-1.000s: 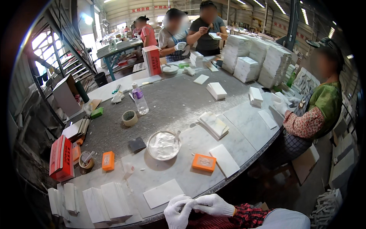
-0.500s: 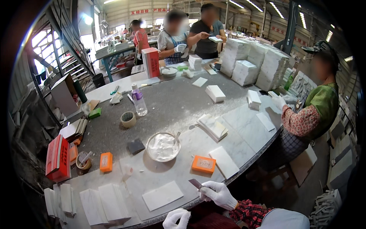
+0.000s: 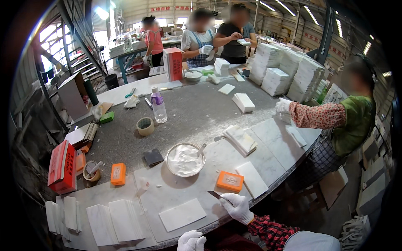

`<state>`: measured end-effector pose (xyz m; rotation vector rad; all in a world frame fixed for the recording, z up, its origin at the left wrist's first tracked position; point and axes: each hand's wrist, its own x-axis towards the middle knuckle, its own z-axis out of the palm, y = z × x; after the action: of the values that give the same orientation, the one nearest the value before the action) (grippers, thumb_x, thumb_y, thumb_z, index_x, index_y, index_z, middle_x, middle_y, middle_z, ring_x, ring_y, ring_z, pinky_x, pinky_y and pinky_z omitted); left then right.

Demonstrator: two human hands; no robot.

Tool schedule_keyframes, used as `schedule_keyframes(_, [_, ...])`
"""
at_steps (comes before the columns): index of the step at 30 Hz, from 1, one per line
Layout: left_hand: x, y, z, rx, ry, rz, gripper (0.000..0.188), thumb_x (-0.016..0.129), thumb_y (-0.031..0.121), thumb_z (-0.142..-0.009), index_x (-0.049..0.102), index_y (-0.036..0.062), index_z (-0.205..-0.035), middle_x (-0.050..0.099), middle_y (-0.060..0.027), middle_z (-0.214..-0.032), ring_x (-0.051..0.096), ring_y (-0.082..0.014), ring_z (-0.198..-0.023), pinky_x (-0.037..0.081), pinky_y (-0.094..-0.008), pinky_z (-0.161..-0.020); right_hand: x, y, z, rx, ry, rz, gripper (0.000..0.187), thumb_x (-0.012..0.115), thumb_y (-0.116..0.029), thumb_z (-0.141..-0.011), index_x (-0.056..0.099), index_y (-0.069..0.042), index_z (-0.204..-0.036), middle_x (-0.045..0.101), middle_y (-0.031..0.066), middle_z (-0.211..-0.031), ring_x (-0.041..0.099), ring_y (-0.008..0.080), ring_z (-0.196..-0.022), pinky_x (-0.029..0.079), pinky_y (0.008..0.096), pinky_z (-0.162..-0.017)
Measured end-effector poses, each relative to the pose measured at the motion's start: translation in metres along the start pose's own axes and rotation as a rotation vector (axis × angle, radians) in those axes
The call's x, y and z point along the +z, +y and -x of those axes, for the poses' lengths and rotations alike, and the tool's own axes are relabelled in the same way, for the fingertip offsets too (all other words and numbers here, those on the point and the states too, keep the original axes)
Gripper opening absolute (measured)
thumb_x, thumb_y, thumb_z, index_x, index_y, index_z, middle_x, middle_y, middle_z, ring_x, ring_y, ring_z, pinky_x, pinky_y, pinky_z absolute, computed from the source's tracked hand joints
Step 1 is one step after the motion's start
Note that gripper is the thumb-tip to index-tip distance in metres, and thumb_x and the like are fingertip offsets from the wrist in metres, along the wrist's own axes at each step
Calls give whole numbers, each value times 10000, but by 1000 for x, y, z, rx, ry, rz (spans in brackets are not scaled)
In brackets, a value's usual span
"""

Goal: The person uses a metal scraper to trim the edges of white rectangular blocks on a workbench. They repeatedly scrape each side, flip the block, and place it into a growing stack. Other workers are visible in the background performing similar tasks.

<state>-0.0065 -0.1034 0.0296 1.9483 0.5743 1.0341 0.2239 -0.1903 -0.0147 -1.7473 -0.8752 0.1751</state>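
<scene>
My right hand (image 3: 237, 209), in a white knit glove, is closed around a small flat scraper blade (image 3: 215, 195) whose dark end sticks out to the left. Just left of it, a white marble tile (image 3: 183, 214) lies flat on the tabletop, apart from both hands. At the lower edge of the picture, my left hand (image 3: 191, 241) is gloved too, its fingers curled together; anything inside them is hidden. A metal bowl (image 3: 170, 170) of white paste with a handle leaning in it stands beyond the tile. An orange box (image 3: 230, 181) sits beyond my right hand.
Standing tiles (image 3: 125, 221) line the near left, by a red box (image 3: 62, 167). A tape roll (image 3: 145, 126) and a bottle (image 3: 158, 106) stand mid-table. At right, a co-worker's gloved hand (image 3: 283, 105) reaches over the table; tall tile stacks (image 3: 268, 62) rise behind.
The co-worker at right has stretched an arm across to the small tile stack. My left fingers have curled in more; my right hand still grips the blade, slightly shifted. The whole view has shifted a little.
</scene>
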Motion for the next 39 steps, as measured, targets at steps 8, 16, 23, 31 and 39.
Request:
schedule_keyframes(8, [-12,-16,-9,97,39,-74,139,782,-23,-852,766,36,-977,749,-148,-1032,712,-335,-988,571,-429,-911,3,3,-1,-119,-1,136,167,776,-121,-934,738,-28,-1068,720,135,-845,692,250,-676,537,341,-610])
schedule_keyframes(16, [-34,-55,-19,55,-82,-451,675,919,239,-796,653,45,-1386,678,-222,-1350,598,-444,-1295,436,-554,-1130,4,6,-3,-187,14,236,182,778,-125,-918,729,-59,-1080,702,117,-828,675,273,-657,530,365,-597])
schedule_keyframes(23, [-29,-80,-19,32,-125,-538,809,898,439,-806,608,32,-1443,634,-247,-1408,548,-465,-1349,390,-587,-1170,5,2,-4,-207,7,320,168,773,-129,-912,727,-76,-1064,689,105,-802,672,285,-656,526,372,-587])
schedule_keyframes(31, [-25,-82,-22,149,-106,-633,784,794,551,-883,586,66,-1463,603,-246,-1436,546,-465,-1350,407,-614,-1152,7,-1,-4,-229,19,364,165,771,-128,-909,727,-83,-1062,683,105,-793,671,295,-653,530,383,-587])
schedule_keyframes(39, [-28,-78,-26,167,-64,-588,785,752,591,-898,591,56,-1450,605,-238,-1436,552,-451,-1349,409,-607,-1158,10,3,-3,-245,22,399,178,769,-130,-913,729,-71,-1076,707,120,-833,697,296,-690,548,386,-610])
